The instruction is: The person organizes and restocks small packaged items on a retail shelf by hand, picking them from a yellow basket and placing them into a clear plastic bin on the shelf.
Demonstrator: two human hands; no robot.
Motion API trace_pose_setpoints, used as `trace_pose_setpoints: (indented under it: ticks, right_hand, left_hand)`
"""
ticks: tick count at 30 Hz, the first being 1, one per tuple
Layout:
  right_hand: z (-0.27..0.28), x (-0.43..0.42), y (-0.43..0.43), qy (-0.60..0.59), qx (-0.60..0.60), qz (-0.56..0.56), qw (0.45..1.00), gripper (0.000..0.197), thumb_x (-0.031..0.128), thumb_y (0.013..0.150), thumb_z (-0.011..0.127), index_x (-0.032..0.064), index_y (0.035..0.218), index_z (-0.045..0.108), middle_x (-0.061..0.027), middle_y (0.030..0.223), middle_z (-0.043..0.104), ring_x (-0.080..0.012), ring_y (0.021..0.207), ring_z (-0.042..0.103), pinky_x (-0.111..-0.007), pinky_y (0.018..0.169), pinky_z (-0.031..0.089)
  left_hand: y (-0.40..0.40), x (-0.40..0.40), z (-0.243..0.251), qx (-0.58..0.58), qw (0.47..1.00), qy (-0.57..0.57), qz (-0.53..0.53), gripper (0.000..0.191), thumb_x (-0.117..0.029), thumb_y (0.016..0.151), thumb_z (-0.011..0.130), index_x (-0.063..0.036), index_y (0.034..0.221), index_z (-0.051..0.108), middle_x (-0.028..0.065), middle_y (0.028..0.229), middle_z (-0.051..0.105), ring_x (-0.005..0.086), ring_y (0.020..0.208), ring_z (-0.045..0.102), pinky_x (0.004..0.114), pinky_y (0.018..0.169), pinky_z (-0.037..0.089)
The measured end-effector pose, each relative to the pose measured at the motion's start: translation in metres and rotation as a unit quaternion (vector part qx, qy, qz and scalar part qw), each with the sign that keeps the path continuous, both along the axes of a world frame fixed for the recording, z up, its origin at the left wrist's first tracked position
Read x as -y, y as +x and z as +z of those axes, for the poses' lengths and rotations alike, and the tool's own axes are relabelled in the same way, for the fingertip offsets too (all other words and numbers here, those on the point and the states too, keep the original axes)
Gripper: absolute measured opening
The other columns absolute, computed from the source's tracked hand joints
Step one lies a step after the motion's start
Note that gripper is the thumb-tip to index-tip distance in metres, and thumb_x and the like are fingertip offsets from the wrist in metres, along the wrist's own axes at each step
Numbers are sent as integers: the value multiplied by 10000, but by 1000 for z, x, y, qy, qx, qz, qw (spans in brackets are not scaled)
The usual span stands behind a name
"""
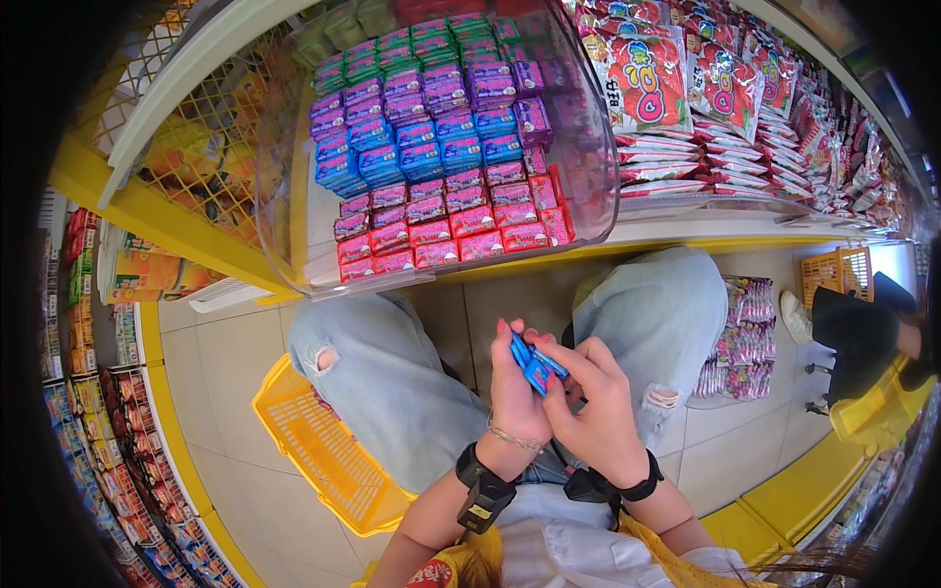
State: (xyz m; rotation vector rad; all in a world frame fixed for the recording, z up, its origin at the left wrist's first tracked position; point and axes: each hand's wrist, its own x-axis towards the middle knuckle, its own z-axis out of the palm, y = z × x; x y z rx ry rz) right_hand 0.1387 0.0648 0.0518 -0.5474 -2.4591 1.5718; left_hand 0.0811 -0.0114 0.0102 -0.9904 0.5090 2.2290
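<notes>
Several small blue wrapped candy packs (538, 375) lie in the cupped palm of my left hand (513, 393), above my lap. The thumb and fingers of my right hand (599, 389) pinch packs in the same bunch, and both hands touch. In front of my knees, a clear plastic bin (434, 278) holds neat stacks of similar packs. Its rows run from red packs (437, 254) at the near side, through dark pink and blue packs (420, 158), to purple packs (445, 88) and green packs (434, 45) farther back.
A yellow plastic basket (338, 463) stands on the tiled floor by my left leg. Bagged gummies (647, 81) fill the shelf at right. More pink packets (742, 338) lie on the floor beyond my right knee. A person's dark-clothed leg (853, 338) is at far right, near an orange basket (834, 272).
</notes>
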Motion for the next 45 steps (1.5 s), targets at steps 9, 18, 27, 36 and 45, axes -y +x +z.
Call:
trace_pose_setpoints:
  ticks: [9,18,27,36,45]
  right_hand:
    - [-6,-1,6,-46,-19,-68,996,179,-39,749,668,14,905,599,-86,870,572,-134,643,564,-255,556,468]
    - [-18,8,6,-39,-100,-103,989,168,-75,742,670,2,886,633,-116,912,617,-176,748,597,-258,603,491]
    - [-20,14,14,-179,-77,-122,973,171,-51,747,701,4,898,642,-101,871,654,-161,824,634,-262,691,524]
    - [-12,9,11,-154,-35,-70,985,235,-69,800,639,-10,1027,647,-116,935,640,-157,797,639,-256,712,541]
    - [-19,6,11,-148,-33,-119,981,205,-44,787,674,-25,991,671,-98,874,634,-142,801,633,-244,691,539]
  left_hand:
    - [2,-2,-8,-17,995,88,40,181,-329,914,563,-161,847,557,-7,777,552,165,821,552,305,754,477]
    - [0,-7,-1,0,999,-22,43,234,-351,913,543,-131,906,467,3,739,457,148,696,487,304,655,445]
    - [-7,-10,2,38,996,-35,67,214,-332,884,584,-147,852,481,-21,706,451,116,659,487,248,613,439]
    - [-13,-8,5,2,996,-66,53,199,-314,898,564,-149,872,457,-24,698,431,122,654,474,270,621,433]
    - [-6,-16,6,-109,982,-125,90,226,-330,924,508,-133,855,421,-15,664,363,131,622,396,295,598,385]
